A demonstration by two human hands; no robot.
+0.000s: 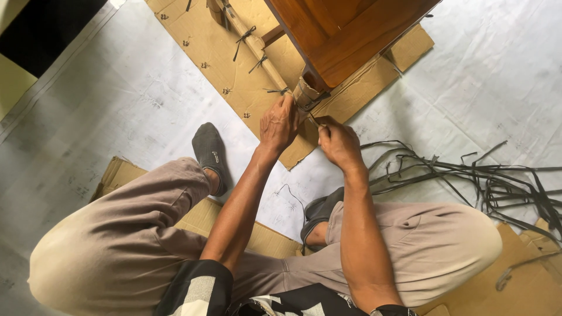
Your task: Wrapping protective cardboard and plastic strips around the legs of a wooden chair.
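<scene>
My left hand [278,124] grips the lower end of a cardboard-wrapped furniture leg [307,93], fingers curled around the wrap. My right hand [338,142] is closed just below it, pinching a thin dark strap end [315,122] that runs up to the wrapped leg. The leg belongs to a brown wooden furniture piece [345,32] standing on a flattened cardboard sheet [234,64]. A second long leg wrapped in cardboard [253,45] is tied with several dark straps.
A loose tangle of dark plastic straps [468,175] lies on the pale floor at the right. Cardboard pieces [527,281] lie under my knees. My grey-socked feet [212,153] rest in front of me.
</scene>
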